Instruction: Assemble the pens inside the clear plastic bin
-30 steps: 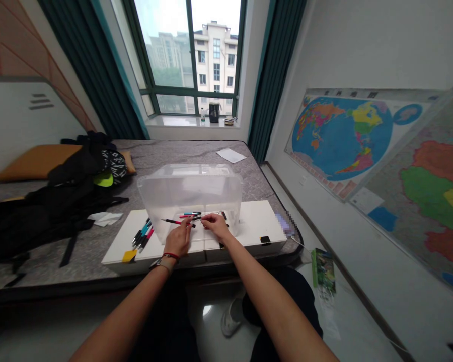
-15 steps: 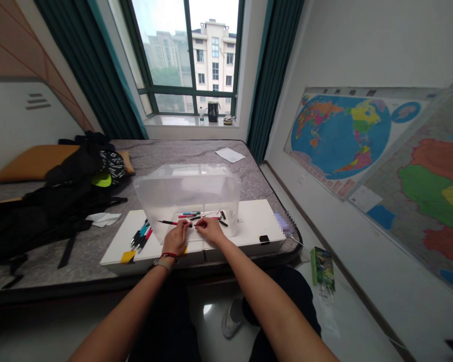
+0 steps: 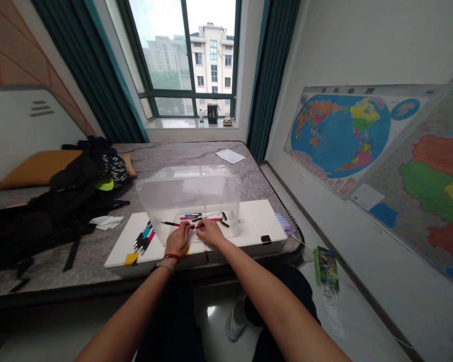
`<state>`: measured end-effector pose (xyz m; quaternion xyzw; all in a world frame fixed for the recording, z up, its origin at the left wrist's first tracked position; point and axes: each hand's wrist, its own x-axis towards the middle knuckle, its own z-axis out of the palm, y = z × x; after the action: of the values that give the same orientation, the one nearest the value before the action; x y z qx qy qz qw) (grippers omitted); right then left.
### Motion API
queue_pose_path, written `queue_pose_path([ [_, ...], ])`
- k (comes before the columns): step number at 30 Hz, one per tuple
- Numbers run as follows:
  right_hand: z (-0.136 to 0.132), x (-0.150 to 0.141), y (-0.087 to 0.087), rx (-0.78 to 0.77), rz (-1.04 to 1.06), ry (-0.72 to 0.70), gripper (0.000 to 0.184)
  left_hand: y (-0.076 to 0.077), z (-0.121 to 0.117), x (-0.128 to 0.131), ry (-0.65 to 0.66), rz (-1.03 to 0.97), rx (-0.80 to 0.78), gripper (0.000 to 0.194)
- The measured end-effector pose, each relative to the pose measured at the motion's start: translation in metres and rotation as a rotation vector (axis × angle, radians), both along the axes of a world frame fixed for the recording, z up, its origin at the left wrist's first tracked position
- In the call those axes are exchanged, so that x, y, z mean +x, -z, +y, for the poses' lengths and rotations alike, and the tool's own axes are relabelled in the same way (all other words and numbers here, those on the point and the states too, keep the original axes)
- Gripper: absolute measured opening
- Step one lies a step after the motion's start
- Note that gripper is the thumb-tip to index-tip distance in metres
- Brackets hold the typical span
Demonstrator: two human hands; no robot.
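My left hand (image 3: 178,239) is closed around a slim red and black pen (image 3: 169,223), whose dark tip points left. My right hand (image 3: 210,233) is pinched close to the pen's other end; what its fingertips grip is too small to make out. Both hands are at the open front of a clear plastic bin (image 3: 189,193) lying on its side. Inside it, just beyond my fingers, lie several pens and pen parts (image 3: 192,215). To the left of the bin, a group of blue, black and red pens (image 3: 145,237) lies on the white surface.
The bin rests on a low white box-like platform (image 3: 258,216) on a grey mattress (image 3: 249,177). Black bags (image 3: 60,208) and a white tissue (image 3: 106,222) lie to the left. A paper sheet (image 3: 230,156) lies behind. A green box (image 3: 326,269) stands on the floor at right.
The view has shifted slightly. My right fingertips remain close to the pen's end, and the pen stays in my left hand. Nothing else has visibly moved.
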<state>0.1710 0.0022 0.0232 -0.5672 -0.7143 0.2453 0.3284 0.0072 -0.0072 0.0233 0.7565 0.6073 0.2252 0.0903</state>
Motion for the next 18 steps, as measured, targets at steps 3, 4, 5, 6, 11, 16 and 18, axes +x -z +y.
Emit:
queue_pose_path([
  [3, -0.0027, 0.0002, -0.0014, 0.003, -0.026, -0.001, 0.014, 0.0007, 0.0005, -0.0003, 0.027, 0.021, 0.021, 0.038],
  [4, -0.0035, 0.0002, -0.0019, 0.011, -0.033, 0.000, 0.015, 0.0010, 0.0007, -0.0004, 0.038, 0.024, 0.033, 0.038],
  [5, -0.0041, 0.0001, -0.0024, 0.021, -0.039, -0.001, 0.015, 0.0013, 0.0009, -0.0006, 0.047, 0.025, 0.045, 0.037],
  [6, -0.0046, 0.0000, -0.0028, 0.033, -0.042, 0.000, 0.015, 0.0016, 0.0009, -0.0008, 0.054, 0.024, 0.055, 0.037],
  [11, -0.0060, -0.0001, -0.0041, 0.034, -0.045, -0.005, 0.015, 0.0012, 0.0002, -0.0009, 0.063, 0.028, 0.072, 0.037],
  [16, -0.0066, 0.0011, -0.0023, 0.055, -0.042, -0.010, 0.014, 0.0028, 0.0012, -0.0011, 0.063, 0.038, 0.063, 0.039],
  [18, -0.0061, 0.0018, -0.0011, 0.065, -0.016, -0.015, 0.012, 0.0045, 0.0022, -0.0015, 0.064, 0.042, 0.064, 0.039],
])
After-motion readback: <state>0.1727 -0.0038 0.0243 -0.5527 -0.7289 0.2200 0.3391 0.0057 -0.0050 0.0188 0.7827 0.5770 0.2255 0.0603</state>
